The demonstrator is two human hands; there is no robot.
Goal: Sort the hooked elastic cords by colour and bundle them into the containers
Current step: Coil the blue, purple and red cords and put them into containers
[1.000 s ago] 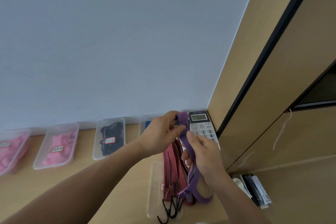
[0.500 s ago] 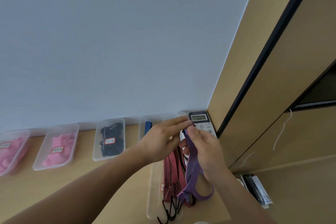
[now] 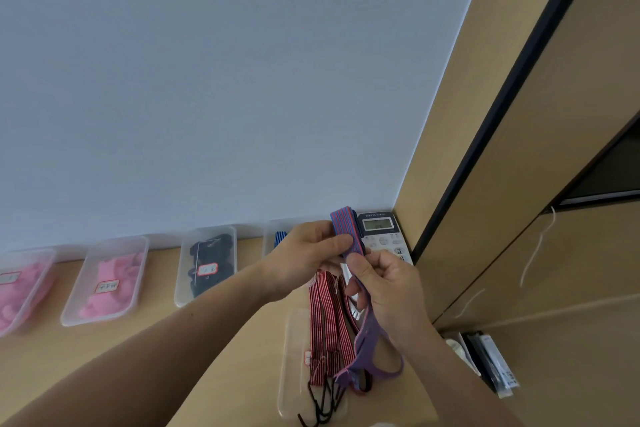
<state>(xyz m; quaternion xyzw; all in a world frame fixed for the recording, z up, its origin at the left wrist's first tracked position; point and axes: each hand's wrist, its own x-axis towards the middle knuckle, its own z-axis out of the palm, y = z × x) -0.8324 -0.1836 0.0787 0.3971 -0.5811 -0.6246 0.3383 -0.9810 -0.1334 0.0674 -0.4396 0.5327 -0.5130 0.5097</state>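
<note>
Purple-striped flat elastic cord [image 3: 344, 226], folded over, is pinched by fingers [image 3: 337, 242] of the left hand [image 3: 308, 255] and right hand [image 3: 389, 288].

The keypad device [image 3: 382, 236] shows a 3; container labels [image 3: 207, 268] seem illegible.

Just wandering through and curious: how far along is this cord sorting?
Partly done. Pink bundles and black bundles already sit in containers by the wall, and a blue cord shows in another. The left hand and right hand hold a folded purple-striped cord. The red-striped cords lie loose over the near tray, not yet bundled.
</note>
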